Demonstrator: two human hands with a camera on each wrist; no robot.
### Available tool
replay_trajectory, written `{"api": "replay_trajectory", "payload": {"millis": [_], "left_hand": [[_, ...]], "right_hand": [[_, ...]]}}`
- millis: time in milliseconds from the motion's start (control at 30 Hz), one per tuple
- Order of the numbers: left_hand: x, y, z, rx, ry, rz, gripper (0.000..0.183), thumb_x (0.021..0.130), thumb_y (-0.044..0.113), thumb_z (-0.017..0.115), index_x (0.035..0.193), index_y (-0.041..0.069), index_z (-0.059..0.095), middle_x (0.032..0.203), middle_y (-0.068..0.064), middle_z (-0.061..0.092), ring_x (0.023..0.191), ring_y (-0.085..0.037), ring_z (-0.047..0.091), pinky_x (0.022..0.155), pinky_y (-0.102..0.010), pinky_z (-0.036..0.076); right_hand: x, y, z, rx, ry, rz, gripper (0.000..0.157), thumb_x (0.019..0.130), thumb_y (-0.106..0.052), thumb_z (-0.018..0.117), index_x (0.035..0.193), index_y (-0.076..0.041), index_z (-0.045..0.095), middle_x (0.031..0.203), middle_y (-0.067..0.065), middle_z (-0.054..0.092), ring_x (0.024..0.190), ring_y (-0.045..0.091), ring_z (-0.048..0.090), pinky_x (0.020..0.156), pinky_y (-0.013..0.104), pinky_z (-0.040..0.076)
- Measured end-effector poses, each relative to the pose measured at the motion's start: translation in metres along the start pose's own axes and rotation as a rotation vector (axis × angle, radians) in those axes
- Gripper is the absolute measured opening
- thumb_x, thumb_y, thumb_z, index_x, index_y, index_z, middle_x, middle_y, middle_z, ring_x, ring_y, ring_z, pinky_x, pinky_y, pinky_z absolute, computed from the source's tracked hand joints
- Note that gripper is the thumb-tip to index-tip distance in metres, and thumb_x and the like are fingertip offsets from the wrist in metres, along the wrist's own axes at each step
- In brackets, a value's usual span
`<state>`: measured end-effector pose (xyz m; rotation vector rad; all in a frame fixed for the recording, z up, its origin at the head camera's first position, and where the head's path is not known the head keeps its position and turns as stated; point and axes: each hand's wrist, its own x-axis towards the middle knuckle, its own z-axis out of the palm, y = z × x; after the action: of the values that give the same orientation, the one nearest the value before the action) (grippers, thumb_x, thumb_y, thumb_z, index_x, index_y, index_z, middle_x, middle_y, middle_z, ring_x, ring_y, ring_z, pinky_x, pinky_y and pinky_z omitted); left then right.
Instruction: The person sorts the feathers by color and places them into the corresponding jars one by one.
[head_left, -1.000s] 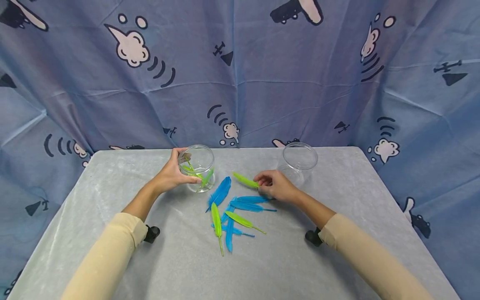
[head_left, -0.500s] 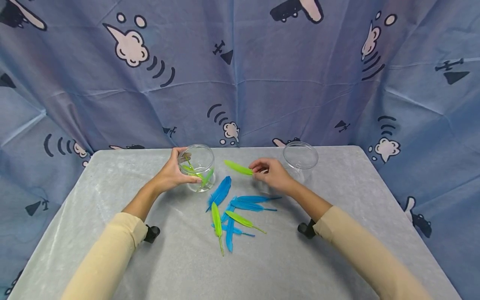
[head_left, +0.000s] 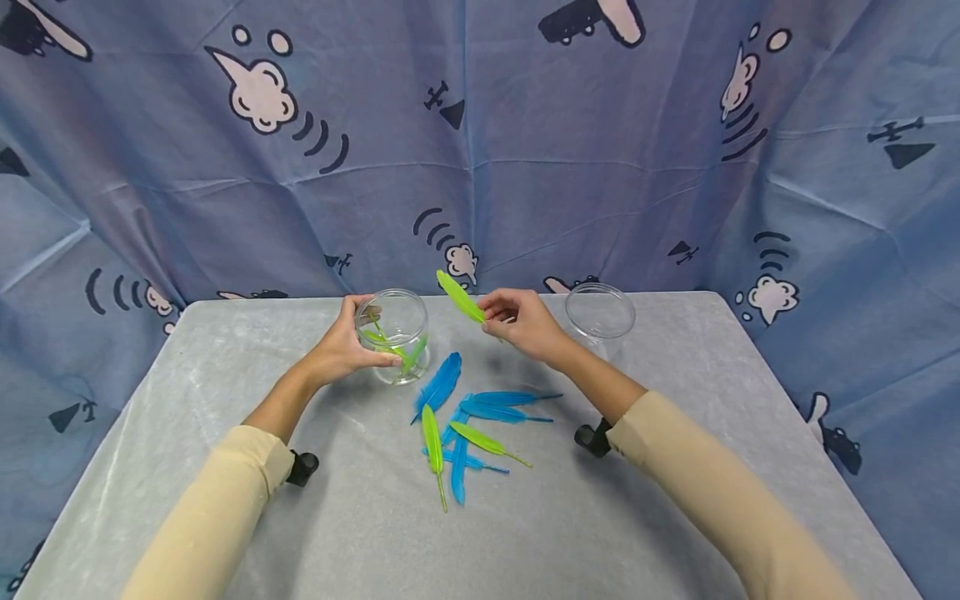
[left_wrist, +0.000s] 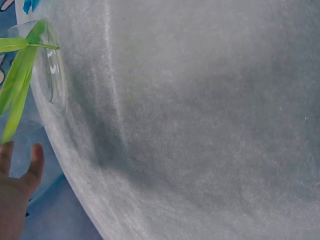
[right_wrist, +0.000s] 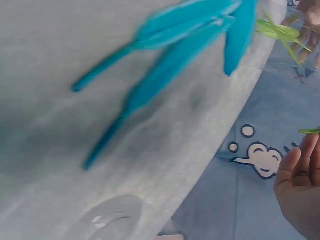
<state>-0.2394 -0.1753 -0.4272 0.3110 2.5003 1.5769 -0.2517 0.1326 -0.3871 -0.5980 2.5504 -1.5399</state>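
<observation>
Table (head_left: 540,533) seen fwd/down from above it in head view, close-up in L/R wrist views; blue feathers (right_wrist: 185,25) on it shared by head & R.

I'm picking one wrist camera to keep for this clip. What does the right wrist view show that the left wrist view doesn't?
Right wrist only: the right hand, the end of the green feather it pinches, two blue feathers down to their quills, and part of a second clear jar.
Left wrist only: a clear look at the base of the held jar.
Both: the left hand, green feathers inside that jar, the gray tabletop and the blue curtain. A blue scrap at the left view's top edge is too cropped to name.
</observation>
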Motion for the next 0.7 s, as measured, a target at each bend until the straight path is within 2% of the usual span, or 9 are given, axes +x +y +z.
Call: {"api": "replay_trajectory", "payload": {"millis": [400,700], "left_hand": [[0.001,-0.002,-0.001,0.003,0.005,0.004,0.108,0.073,0.015,0.090,0.150,0.004,0.016,0.152,-0.024,0.028,0.140,-0.039,0.031,0.113,-0.055,0.029],[0.003,-0.003,0.000,-0.017,0.000,0.014,0.106,0.074,0.012,0.089,0.149,0.003,0.016,0.150,-0.024,0.030,0.137,-0.039,0.035,0.111,-0.054,0.031]], "right_hand": [[0.026,-0.038,0.015,0.024,-0.011,-0.080,0.026,0.089,0.006,0.068,0.115,0.005,0.065,0.096,0.014,0.065,0.087,0.025,0.062,0.076,0.028,0.054],[0.036,-0.058,0.031,0.056,-0.015,-0.123,0.020,0.088,0.005,0.069,0.108,0.004,0.067,0.095,0.014,0.066,0.084,0.024,0.065,0.077,0.030,0.055]]}}
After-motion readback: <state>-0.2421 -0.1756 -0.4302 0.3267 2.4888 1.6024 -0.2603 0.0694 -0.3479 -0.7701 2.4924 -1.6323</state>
